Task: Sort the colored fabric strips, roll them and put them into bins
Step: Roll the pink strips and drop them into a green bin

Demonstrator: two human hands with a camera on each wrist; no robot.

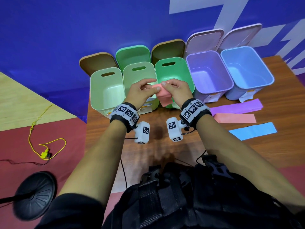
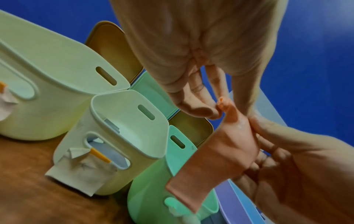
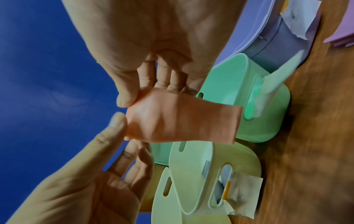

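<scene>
A pink fabric strip (image 1: 163, 96) hangs in the air between both hands, above the front of the bins. My left hand (image 1: 155, 85) pinches its top left corner with thumb and fingertips (image 2: 214, 112). My right hand (image 1: 165, 87) grips the top right part, thumb (image 3: 126, 94) on the near face and fingers curled behind. The strip's (image 2: 216, 151) upper end looks bunched or partly rolled, and its free end (image 3: 220, 124) hangs down. On the table to the right lie a purple strip (image 1: 236, 107), another pink strip (image 1: 236, 118) and a blue strip (image 1: 254, 130), all flat.
Open bins stand in a row at the table's far edge: two pale green (image 1: 107, 90) (image 1: 140, 75), one green (image 1: 175, 70), one purple (image 1: 209, 71), one blue (image 1: 245, 66). Their lids lean against the blue wall. The second pale bin (image 2: 122, 136) holds something bluish. Paper labels hang on the bin fronts.
</scene>
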